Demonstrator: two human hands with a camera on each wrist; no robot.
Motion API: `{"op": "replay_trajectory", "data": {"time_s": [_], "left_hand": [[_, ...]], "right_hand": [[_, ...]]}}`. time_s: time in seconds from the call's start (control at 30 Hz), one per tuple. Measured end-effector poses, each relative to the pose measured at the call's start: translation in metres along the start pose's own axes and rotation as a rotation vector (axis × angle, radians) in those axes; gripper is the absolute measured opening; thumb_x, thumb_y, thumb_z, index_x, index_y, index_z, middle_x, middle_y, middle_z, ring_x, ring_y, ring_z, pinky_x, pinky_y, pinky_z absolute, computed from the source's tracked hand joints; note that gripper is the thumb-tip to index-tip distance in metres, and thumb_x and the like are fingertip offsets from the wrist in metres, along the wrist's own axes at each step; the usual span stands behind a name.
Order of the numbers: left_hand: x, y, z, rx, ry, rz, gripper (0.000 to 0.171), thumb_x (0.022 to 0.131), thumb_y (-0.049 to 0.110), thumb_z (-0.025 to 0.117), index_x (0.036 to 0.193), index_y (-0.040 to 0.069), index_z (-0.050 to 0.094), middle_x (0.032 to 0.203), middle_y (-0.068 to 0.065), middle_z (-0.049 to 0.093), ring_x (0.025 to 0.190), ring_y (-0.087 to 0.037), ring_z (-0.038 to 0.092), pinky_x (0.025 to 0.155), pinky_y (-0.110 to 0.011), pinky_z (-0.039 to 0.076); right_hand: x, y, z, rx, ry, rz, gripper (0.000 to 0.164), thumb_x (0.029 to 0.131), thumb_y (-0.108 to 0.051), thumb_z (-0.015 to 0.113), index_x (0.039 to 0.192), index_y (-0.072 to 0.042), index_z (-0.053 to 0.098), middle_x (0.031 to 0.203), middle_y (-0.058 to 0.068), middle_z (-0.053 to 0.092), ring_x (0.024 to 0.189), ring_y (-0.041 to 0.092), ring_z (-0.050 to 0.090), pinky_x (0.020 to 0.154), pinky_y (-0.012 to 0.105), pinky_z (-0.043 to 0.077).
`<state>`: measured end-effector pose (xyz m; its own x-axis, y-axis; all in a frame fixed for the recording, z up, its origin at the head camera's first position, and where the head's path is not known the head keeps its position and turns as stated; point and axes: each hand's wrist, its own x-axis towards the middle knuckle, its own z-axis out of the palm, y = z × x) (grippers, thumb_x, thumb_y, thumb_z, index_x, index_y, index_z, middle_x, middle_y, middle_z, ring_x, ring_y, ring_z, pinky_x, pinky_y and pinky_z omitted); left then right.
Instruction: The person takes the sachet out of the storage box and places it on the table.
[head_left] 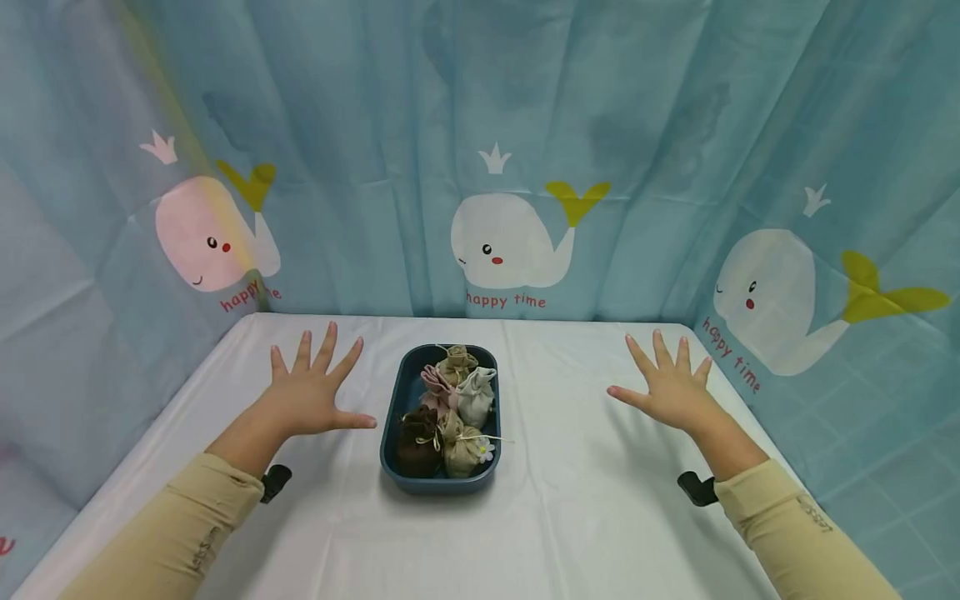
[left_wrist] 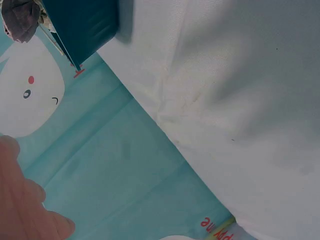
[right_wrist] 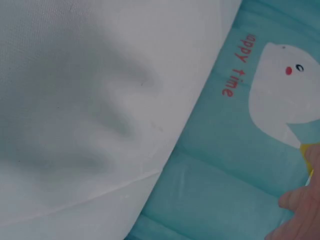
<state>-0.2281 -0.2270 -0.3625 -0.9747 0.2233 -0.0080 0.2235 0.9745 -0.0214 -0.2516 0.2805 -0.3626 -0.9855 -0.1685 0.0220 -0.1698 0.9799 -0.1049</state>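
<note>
A dark blue rectangular bin [head_left: 441, 485] stands near the middle of the table, holding several small drawstring pouches. In it are a dark brown pouch [head_left: 417, 450], a beige pouch [head_left: 459, 450] with a small white flower, a pink pouch [head_left: 437, 392], a white pouch [head_left: 476, 398] and a tan pouch [head_left: 456, 365] at the back. To the bin's left, my left hand [head_left: 311, 396] is held with fingers spread, touching nothing. My right hand [head_left: 667, 387] hovers over the right side, its fingers also spread and holding nothing. Part of the bin [left_wrist: 82, 25] shows in the left wrist view.
A white cloth covers the table [head_left: 570, 500]. Behind it and on both sides hangs a light blue curtain [head_left: 420, 250] printed with whales. Black wrist mounts [head_left: 697, 489] protrude below both sleeves.
</note>
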Motion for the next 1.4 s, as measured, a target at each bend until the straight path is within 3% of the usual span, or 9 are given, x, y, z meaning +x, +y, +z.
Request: {"op": "replay_trajectory", "data": {"time_s": [0.53,0.77,1.0,1.23,1.4], "left_hand": [[-0.002,0.005,-0.005,0.004,-0.01,0.017,0.128,0.049,0.096,0.032,0.149,0.022,0.0,0.149,-0.02,-0.018,0.131,-0.05,-0.016,0.084,-0.068,-0.025],[-0.004,0.009,-0.007,-0.028,-0.013,0.032,0.122,0.057,0.09,0.043,0.149,0.021,0.003,0.149,-0.02,-0.017,0.131,-0.05,-0.015,0.084,-0.068,-0.025],[-0.001,0.01,-0.003,-0.02,-0.002,0.037,0.119,0.06,0.085,0.048,0.149,0.021,0.001,0.149,-0.018,-0.019,0.131,-0.048,-0.018,0.083,-0.067,-0.027],[0.001,0.012,0.002,0.001,0.002,0.039,0.123,0.056,0.092,0.037,0.149,0.019,0.001,0.149,-0.017,-0.019,0.132,-0.048,-0.016,0.085,-0.069,-0.024],[0.001,0.017,0.004,-0.016,0.013,0.061,0.124,0.056,0.089,0.044,0.149,0.018,0.004,0.151,-0.017,-0.014,0.134,-0.046,-0.012,0.087,-0.07,-0.021]], "right_hand": [[0.0,-0.002,-0.004,-0.015,0.001,-0.01,0.1,0.073,-0.082,0.033,0.148,-0.026,-0.004,0.149,0.027,-0.008,0.126,0.052,-0.024,0.086,0.075,-0.014],[0.002,-0.002,-0.002,-0.012,0.011,-0.013,0.099,0.074,-0.081,0.036,0.148,-0.027,-0.003,0.149,0.026,-0.007,0.127,0.05,-0.025,0.087,0.073,-0.016],[0.002,-0.004,-0.002,-0.013,0.004,-0.008,0.099,0.074,-0.081,0.035,0.148,-0.027,-0.004,0.149,0.025,-0.008,0.127,0.049,-0.026,0.086,0.074,-0.016],[0.002,-0.005,-0.002,-0.005,-0.003,-0.012,0.097,0.076,-0.078,0.036,0.148,-0.026,-0.004,0.149,0.026,-0.009,0.126,0.05,-0.026,0.085,0.074,-0.016],[0.001,-0.006,-0.001,0.003,0.008,-0.021,0.099,0.074,-0.081,0.032,0.148,-0.025,-0.002,0.149,0.027,-0.007,0.126,0.051,-0.024,0.085,0.074,-0.016]]}}
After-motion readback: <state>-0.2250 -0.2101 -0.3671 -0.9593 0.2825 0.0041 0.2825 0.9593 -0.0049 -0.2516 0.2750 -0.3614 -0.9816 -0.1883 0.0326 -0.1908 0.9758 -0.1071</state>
